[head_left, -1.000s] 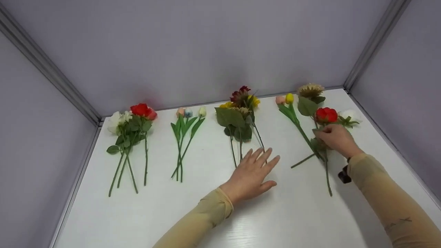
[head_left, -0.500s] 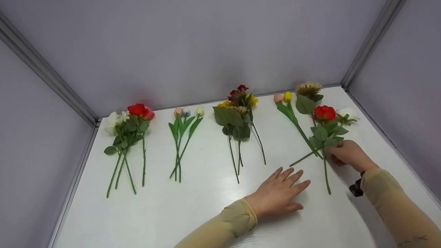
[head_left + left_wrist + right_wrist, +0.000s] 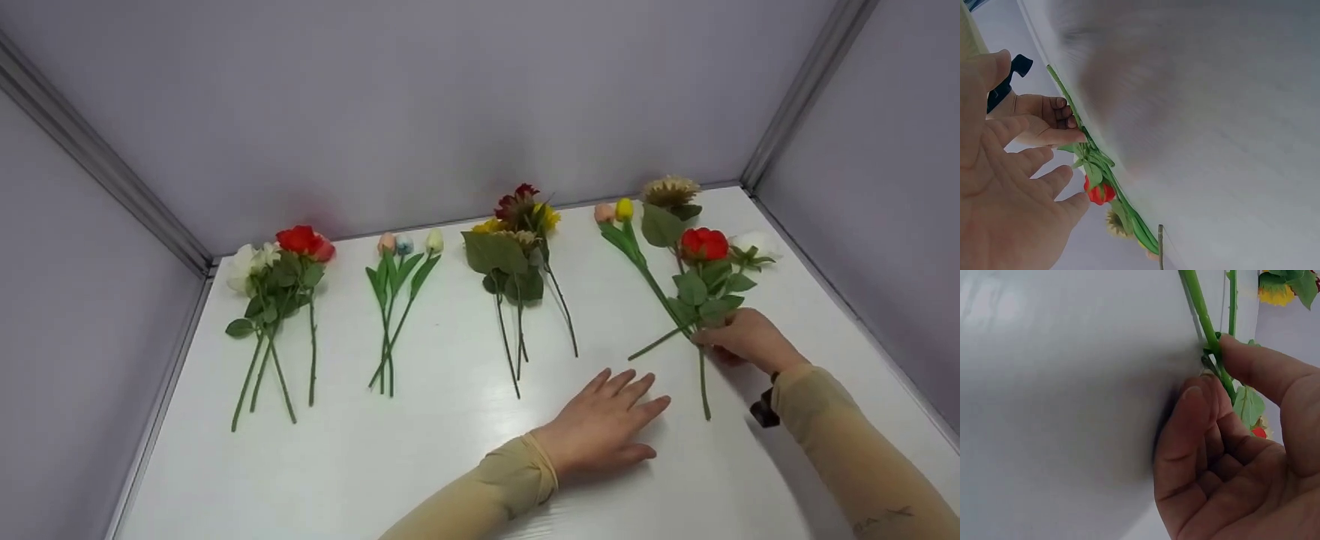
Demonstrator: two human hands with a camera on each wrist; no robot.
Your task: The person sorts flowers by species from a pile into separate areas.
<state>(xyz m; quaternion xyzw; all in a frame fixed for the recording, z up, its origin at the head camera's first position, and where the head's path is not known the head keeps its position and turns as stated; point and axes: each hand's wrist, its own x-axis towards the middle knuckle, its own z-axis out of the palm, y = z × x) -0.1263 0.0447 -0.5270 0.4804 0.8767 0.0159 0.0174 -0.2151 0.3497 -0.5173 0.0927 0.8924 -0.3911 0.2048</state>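
Note:
At the right of the table, my right hand (image 3: pixel 754 341) pinches the green stem (image 3: pixel 1202 306) of a red rose (image 3: pixel 703 244) between thumb and fingers, just below its leaves. Around that rose lie a white flower (image 3: pixel 754 250), a beige sunflower-like bloom (image 3: pixel 671 192) and a pair of tulips (image 3: pixel 624 210), one pink and one yellow, whose stems cross near the rose's stem. My left hand (image 3: pixel 600 427) holds nothing, its fingers spread low over the front middle of the table. In the left wrist view its fingers (image 3: pixel 1044 185) are straight and apart.
Further left on the white table (image 3: pixel 420 465) lie three more groups: dark red and yellow flowers (image 3: pixel 517 206), several pale tulips (image 3: pixel 405 244), and white and red roses (image 3: pixel 300 240). Grey panels (image 3: pixel 450 112) enclose the back and both sides.
My right hand has come down from near the red bloom to the rose's stem, whose lower end shifts slightly left. My left hand has moved right and nearer, away from the middle flowers.

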